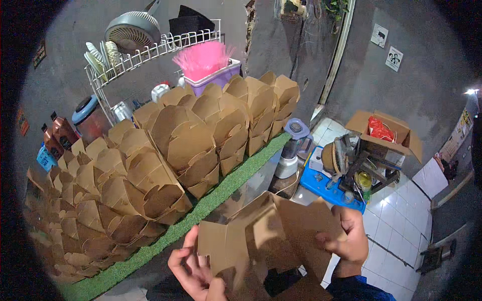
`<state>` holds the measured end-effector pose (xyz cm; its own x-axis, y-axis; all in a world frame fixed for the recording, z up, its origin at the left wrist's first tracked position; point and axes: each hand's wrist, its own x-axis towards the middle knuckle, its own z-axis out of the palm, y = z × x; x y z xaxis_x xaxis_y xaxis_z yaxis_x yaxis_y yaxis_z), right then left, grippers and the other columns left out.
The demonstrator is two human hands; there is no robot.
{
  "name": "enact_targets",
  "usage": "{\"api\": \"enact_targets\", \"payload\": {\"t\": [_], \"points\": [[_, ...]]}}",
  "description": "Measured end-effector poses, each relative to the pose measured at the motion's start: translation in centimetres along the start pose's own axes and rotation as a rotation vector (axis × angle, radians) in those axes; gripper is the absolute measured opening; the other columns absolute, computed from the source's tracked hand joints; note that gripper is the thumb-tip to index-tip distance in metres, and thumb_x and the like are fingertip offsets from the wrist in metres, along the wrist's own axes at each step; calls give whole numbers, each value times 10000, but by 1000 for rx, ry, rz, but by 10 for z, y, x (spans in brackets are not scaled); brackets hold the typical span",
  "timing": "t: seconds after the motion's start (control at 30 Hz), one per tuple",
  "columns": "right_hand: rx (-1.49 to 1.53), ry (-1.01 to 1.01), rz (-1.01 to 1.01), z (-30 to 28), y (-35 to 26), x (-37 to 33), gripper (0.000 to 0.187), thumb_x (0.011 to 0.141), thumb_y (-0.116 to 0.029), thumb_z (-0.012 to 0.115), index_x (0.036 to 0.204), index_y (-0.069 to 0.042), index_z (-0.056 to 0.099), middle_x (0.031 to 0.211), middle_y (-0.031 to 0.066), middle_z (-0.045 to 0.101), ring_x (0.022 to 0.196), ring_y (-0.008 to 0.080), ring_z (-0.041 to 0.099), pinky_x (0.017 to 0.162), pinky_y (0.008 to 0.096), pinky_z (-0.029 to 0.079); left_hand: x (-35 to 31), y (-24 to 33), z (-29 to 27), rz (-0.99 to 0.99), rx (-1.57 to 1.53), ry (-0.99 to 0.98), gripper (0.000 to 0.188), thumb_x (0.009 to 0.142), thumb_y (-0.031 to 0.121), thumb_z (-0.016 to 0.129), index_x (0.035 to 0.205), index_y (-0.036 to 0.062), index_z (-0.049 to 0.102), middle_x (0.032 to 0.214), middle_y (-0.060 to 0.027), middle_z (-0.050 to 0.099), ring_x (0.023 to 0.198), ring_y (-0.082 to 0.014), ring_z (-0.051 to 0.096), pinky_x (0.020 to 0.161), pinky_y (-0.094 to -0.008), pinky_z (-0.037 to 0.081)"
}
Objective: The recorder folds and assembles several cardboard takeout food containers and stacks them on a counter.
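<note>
An opened brown cardboard food box [236,246] is between my two hands at the lower middle, its flaps spread and its inside facing up. My left hand [193,271] grips its left side, thumb in front and fingers behind the cardboard. On the right, my right hand [351,238] pinches the other side wall, thumb on the near face. Through the box's bottom a dark gap shows. To the left, stacks of similar folded brown boxes [150,170] fill a counter edged with green artificial grass [221,178].
Behind the stacks stand a white wire rack [150,57], a fan [133,31] and a purple tub [216,76] with pink plastic. Right of the counter are a blender [288,160], a blue tray [326,188] and an open carton [401,133] on a dark stand over white tiles.
</note>
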<state>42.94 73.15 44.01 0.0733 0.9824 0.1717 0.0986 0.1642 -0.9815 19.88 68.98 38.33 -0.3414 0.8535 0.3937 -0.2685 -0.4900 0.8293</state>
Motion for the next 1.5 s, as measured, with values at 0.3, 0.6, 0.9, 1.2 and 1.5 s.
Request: {"api": "enact_targets", "payload": {"t": [0.3,0.6,0.9,1.2,1.5], "points": [[17,-197,117,-9,9,5,297,695,-30,674,921,-31,481,771,54,567,575,74,570,475,216,452,13,-31,27,-87,-304,-52,859,537,-81,436,1347,134,245,1478,-294,214,1383,-372,263,1115,-470,237],[-333,-432,51,-5,29,15,786,654,23,638,1370,-79,331,1146,93,538,959,204,601,715,321,553,5,-52,51,-228,-353,111,835,662,-1,604,1384,146,212,1483,-253,221,1393,-357,239,1128,-457,202],[-443,-298,-124,-4,30,13,529,743,-114,671,1252,-45,542,1064,127,616,985,265,624,804,320,516,0,-59,47,-151,-196,217,750,690,106,707,1317,97,296,1466,-237,261,1342,-345,318,1114,-453,243],[-373,-165,-222,-12,17,-2,287,774,-85,621,1035,9,691,581,51,619,505,109,602,509,240,470,4,-62,31,145,83,71,499,641,-83,500,1106,69,398,1482,-231,252,1255,-310,423,1047,-408,366],[-521,-389,-339,-6,35,6,283,639,-77,784,918,-96,745,699,64,650,636,183,636,565,277,493,-6,-69,62,-55,-68,107,100,892,93,481,976,50,449,1422,-245,338,1228,-343,461,1010,-444,404]]}}
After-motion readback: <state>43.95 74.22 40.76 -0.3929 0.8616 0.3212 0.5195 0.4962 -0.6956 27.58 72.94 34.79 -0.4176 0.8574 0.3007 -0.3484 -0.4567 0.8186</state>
